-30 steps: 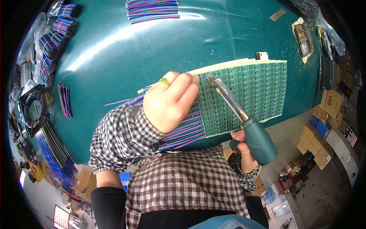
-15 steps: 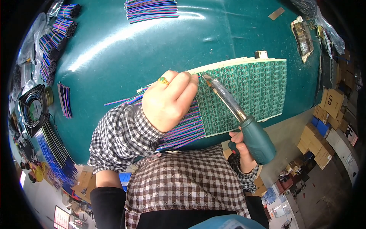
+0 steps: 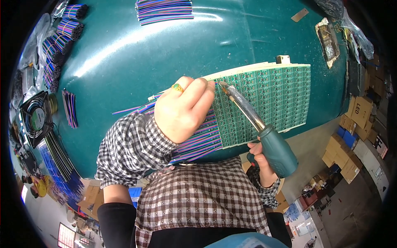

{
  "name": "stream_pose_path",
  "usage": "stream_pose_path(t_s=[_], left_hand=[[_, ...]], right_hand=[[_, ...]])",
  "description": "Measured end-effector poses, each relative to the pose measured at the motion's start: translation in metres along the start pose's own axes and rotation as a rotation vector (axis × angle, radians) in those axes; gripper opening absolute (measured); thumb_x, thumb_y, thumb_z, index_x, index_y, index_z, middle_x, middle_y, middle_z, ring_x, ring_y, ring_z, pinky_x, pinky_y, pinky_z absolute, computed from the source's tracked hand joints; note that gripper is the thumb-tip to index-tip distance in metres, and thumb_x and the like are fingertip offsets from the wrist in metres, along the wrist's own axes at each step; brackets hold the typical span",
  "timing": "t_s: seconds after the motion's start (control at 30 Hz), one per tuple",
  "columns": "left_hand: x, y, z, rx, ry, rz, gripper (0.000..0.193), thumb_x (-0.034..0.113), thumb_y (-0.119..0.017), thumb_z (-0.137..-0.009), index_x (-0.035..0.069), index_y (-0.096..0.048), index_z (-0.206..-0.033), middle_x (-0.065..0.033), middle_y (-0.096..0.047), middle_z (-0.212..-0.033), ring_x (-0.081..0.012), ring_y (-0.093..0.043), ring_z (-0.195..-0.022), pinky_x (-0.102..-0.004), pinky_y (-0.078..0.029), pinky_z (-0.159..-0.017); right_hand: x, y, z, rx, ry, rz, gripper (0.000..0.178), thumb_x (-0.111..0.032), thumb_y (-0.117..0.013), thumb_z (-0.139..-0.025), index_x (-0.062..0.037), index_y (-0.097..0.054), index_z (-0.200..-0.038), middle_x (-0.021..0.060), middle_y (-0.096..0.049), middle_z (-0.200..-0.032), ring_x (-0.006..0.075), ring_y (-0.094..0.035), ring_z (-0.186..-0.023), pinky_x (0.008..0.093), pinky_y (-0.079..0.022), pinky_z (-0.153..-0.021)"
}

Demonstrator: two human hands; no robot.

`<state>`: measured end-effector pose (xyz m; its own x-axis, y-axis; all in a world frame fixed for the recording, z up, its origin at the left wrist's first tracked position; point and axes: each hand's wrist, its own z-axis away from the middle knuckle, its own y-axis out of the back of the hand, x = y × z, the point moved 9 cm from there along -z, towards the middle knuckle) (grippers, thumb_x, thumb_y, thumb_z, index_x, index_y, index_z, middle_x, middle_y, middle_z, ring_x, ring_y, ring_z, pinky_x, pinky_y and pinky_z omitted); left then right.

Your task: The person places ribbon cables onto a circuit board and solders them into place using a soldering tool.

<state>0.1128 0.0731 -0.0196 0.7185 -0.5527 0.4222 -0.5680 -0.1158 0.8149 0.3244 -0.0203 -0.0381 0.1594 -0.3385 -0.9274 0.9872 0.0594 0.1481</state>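
Observation:
A green circuit board panel (image 3: 269,99) with rows of small parts lies on the table in a pale frame (image 3: 244,68). Coloured wires (image 3: 198,144) run out from its left edge. My left hand (image 3: 184,107), with a ring on one finger, is closed in a pinch at the panel's upper left corner; its fingertips hide most of what they hold, apparently a wire end. My right hand (image 3: 264,163) is wrapped round the green handle of a soldering iron (image 3: 277,151). The iron's tip reaches the board's top left, right beside my left fingertips.
A wire bundle (image 3: 164,12) lies at the table's far side, and a smaller one (image 3: 70,108) at the left. Tied bundles (image 3: 62,39) and a black fan (image 3: 37,119) stand along the left edge. A soiled metal tray (image 3: 327,43) sits at the far right. Cardboard boxes (image 3: 341,155) are beyond.
The soldering iron has shifted slightly left and up with my right hand, its tip closer to my left fingertips. My left hand and the board look unmoved.

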Motion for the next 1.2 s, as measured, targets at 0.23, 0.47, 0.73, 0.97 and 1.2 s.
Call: stream_pose_path(t_s=[0.23, 0.47, 0.73, 0.97, 1.2], left_hand=[[0.000, 0.000, 0.000, 0.002, -0.003, -0.003, 0.029, 0.004, -0.066, -0.069, -0.001, -0.065, -0.097, -0.0066, -0.056, -0.088, -0.0186, -0.056, -0.075, -0.0280, -0.051, -0.063], [-0.001, 0.000, 0.001, -0.008, -0.006, 0.012, 0.030, 0.005, -0.065, -0.070, -0.001, -0.065, -0.099, -0.0067, -0.056, -0.089, -0.0186, -0.056, -0.075, -0.0280, -0.051, -0.063], [0.002, 0.001, -0.001, -0.082, -0.019, -0.007, 0.031, 0.005, -0.065, -0.072, -0.003, -0.064, -0.102, -0.0087, -0.057, -0.093, -0.0202, -0.058, -0.078, -0.0290, -0.052, -0.064], [-0.001, 0.005, -0.002, -0.099, -0.001, 0.064, 0.036, -0.003, -0.066, -0.066, -0.005, -0.068, -0.102, -0.0116, -0.063, -0.094, -0.0225, -0.064, -0.077, -0.0302, -0.055, -0.065], [-0.001, 0.006, 0.001, 0.022, -0.050, 0.059, 0.031, -0.006, -0.071, -0.065, -0.006, -0.070, -0.096, -0.0114, -0.064, -0.087, -0.0210, -0.065, -0.073, -0.0295, -0.055, -0.064]], right_hand=[[0.011, 0.006, 0.003, 0.027, -0.033, -0.067, 0.058, -0.005, -0.086, -0.071, 0.0078, -0.055, -0.119, 0.0158, -0.069, -0.097, 0.0212, -0.069, -0.089, 0.0342, -0.056, -0.082], [0.000, 0.010, 0.005, 0.060, 0.033, -0.085, 0.060, -0.005, -0.085, -0.073, 0.0080, -0.054, -0.122, 0.0166, -0.070, -0.098, 0.0238, -0.069, -0.094, 0.0356, -0.056, -0.085], [-0.009, 0.004, -0.003, 0.026, -0.017, -0.071, 0.059, -0.012, -0.084, -0.077, 0.0091, -0.053, -0.123, 0.0198, -0.070, -0.104, 0.0260, -0.069, -0.100, 0.0369, -0.055, -0.089], [-0.001, 0.010, 0.002, -0.013, -0.051, -0.047, 0.062, -0.013, -0.084, -0.077, 0.0086, -0.052, -0.125, 0.0189, -0.070, -0.105, 0.0248, -0.068, -0.102, 0.0359, -0.055, -0.088], [0.002, 0.009, 0.004, -0.030, -0.006, 0.023, 0.062, -0.010, -0.084, -0.076, 0.0081, -0.051, -0.124, 0.0154, -0.071, -0.100, 0.0239, -0.069, -0.095, 0.0359, -0.055, -0.088]])
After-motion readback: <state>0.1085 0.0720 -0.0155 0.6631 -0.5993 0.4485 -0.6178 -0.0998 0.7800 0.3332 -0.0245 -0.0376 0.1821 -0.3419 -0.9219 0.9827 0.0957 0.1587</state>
